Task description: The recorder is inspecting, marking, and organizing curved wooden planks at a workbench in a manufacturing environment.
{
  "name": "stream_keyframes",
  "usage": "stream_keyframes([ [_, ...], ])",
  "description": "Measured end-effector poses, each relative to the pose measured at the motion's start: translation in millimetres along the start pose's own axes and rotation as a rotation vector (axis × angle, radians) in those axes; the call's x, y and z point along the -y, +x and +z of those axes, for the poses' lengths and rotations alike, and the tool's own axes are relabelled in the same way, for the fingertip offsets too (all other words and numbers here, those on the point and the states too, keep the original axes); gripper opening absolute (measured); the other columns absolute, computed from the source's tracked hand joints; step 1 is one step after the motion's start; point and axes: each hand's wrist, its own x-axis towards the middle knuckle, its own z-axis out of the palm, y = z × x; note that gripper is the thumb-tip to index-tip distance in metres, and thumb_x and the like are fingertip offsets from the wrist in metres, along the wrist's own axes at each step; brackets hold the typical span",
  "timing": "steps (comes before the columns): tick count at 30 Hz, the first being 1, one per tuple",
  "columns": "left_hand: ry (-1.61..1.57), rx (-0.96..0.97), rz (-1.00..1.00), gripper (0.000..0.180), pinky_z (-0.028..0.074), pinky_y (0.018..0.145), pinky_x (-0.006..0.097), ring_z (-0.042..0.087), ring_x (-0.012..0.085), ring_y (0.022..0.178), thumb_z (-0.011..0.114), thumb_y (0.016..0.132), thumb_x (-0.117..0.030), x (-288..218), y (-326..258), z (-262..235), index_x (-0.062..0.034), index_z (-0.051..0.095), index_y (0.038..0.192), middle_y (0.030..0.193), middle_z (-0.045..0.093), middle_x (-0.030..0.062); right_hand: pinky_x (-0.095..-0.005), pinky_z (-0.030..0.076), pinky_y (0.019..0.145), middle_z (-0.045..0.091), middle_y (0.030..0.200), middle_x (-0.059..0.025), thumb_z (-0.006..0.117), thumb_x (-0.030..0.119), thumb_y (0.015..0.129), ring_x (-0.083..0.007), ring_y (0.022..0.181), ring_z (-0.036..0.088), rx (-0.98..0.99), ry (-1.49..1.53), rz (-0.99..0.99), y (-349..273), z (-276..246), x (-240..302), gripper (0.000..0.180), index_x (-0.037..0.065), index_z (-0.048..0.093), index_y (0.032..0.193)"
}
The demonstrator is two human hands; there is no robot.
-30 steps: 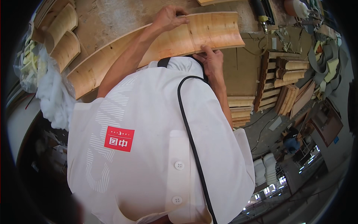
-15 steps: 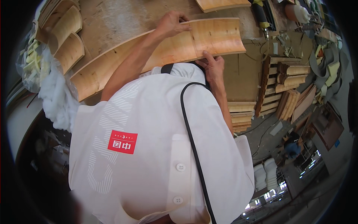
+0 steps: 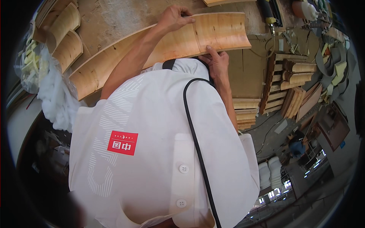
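Note:
A long curved plywood panel [image 3: 167, 47] lies across the bench in front of me, its hollow face up. A thin line crosses it near its right part; I cannot tell whether it is a joint or a mark. At the far end of that line, my left hand [image 3: 175, 18] grips the far edge with bent fingers. My right hand [image 3: 216, 64] pinches the near edge by the same line, thumb on top and fingers partly hidden beneath. My left forearm crosses over the panel.
Curved wooden pieces [image 3: 68, 49] and a plastic bag with white stuffing [image 3: 57, 102] are at the left. A yellow-and-black tool [image 3: 268, 15] and a bottle [image 3: 304, 10] lie at the far right. Stacked curved wood [image 3: 298, 72] stands on the right, and a person [image 3: 296, 148] is farther off.
The panel and both hands sit slightly higher in the picture. Both hands keep their places at the line on the panel.

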Motion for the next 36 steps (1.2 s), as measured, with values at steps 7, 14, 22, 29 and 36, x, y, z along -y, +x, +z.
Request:
stream_keyframes([
  [7,0.007,0.005,0.002,0.029,0.05,0.066,0.029,0.064,0.0152,0.071,0.077,0.071,-0.024,8,11,0,-0.0021,0.071,0.09,0.079,0.069,0.0095,-0.0401,0.059,0.073,0.063,0.098,-0.0197,0.063,0.008,0.084,-0.0279,0.083,0.066,0.01,0.009,0.007,7,0,1,0.03,-0.011,0.054,0.105],
  [14,-0.003,0.007,0.052,0.02,0.047,0.06,0.027,0.06,0.0096,0.065,0.071,0.077,-0.017,-4,6,-1,0.0015,0.069,0.083,0.072,0.068,0.0068,-0.0388,0.059,0.066,0.063,0.094,-0.0192,0.061,0.008,0.081,-0.0277,0.078,0.066,-0.069,0.052,-0.019,8,-6,-5,0.031,-0.01,0.053,0.104],
  [22,-0.031,-0.009,0.005,0.037,0.051,0.069,0.031,0.065,0.0195,0.077,0.078,0.065,-0.024,1,-9,-6,0.001,0.069,0.091,0.081,0.068,0.0146,-0.0406,0.059,0.061,0.062,0.09,-0.0177,0.058,0.007,0.079,-0.0283,0.071,0.065,-0.141,0.096,-0.215,-3,-11,14,0.025,-0.009,0.053,0.098],
  [29,0.025,0.012,-0.032,0.035,0.051,0.072,0.032,0.066,0.0217,0.079,0.077,0.066,-0.023,-14,-4,-10,0.0004,0.069,0.091,0.085,0.069,0.0152,-0.0328,0.057,0.061,0.062,0.083,-0.017,0.061,0.015,0.084,-0.0237,0.07,0.066,-0.157,0.024,-0.417,58,4,85,0.028,-0.01,0.052,0.092],
  [36,-0.049,-0.017,-0.015,0.032,0.052,0.073,0.033,0.067,0.0218,0.081,0.074,0.068,-0.024,3,5,-4,-0.0026,0.07,0.092,0.089,0.07,0.0131,-0.029,0.056,0.057,0.064,0.075,-0.0113,0.068,0.031,0.085,-0.0182,0.061,0.064,0.103,-0.333,-0.187,76,37,137,0.036,-0.003,0.058,0.082],
])
